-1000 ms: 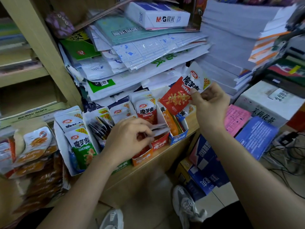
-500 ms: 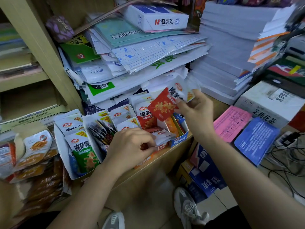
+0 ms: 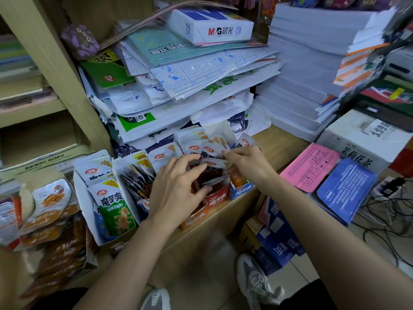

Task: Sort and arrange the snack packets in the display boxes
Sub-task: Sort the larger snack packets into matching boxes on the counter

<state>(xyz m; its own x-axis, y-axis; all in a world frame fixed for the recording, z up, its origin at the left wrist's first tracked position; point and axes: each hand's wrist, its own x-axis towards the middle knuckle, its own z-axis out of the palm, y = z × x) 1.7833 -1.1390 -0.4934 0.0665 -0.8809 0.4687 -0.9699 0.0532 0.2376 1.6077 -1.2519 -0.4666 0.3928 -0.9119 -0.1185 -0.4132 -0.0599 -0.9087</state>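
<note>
Snack packets [image 3: 202, 152], one red box [image 3: 218, 196], left hand [image 3: 176, 189] grip curled round several, right hand [image 3: 248, 163] pinching one.

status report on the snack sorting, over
Left hand grips packets in the red box. Right hand pinches a packet at that box. Paper pile crowds close behind.

The wooden counter [image 3: 282, 141] I'm working at is carrying a row of display boxes [image 3: 218, 196] along its front edge, while a slumping pile of wrapped stationery [image 3: 183, 86] and stacked white paper [image 3: 301, 86] are sitting behind them.
</note>
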